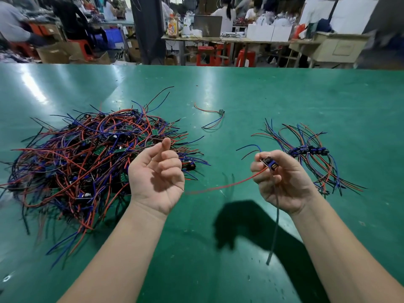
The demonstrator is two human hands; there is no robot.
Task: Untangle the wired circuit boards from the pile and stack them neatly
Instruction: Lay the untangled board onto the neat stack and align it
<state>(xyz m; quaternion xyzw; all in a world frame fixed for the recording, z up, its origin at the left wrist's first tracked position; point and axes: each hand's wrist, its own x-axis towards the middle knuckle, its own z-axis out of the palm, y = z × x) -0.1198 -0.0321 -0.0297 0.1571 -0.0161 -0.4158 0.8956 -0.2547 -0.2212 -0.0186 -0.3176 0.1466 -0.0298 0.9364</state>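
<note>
right hand (282, 180) pinches one freed circuit board (270, 163) above the tabletop (251, 95), red wire trailing left. left hand (156, 176) empty, fingers loosely curled. lay the board on the stack (308, 150) at right, wires aligned. pile (91, 158) sits left.

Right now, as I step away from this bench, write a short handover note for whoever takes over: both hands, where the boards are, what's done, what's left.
Left hand: palm up, fingers loosely curled, holding nothing.
Right hand: pinches one freed wired board, red wire trailing left.
Tangled pile: left side of the green table.
Sorted bundle: right side, boards lined up.
One stray board lies apart, farther back.
Done: a few boards sorted.
Left: add the held board to the bundle, then work through the pile.
</note>
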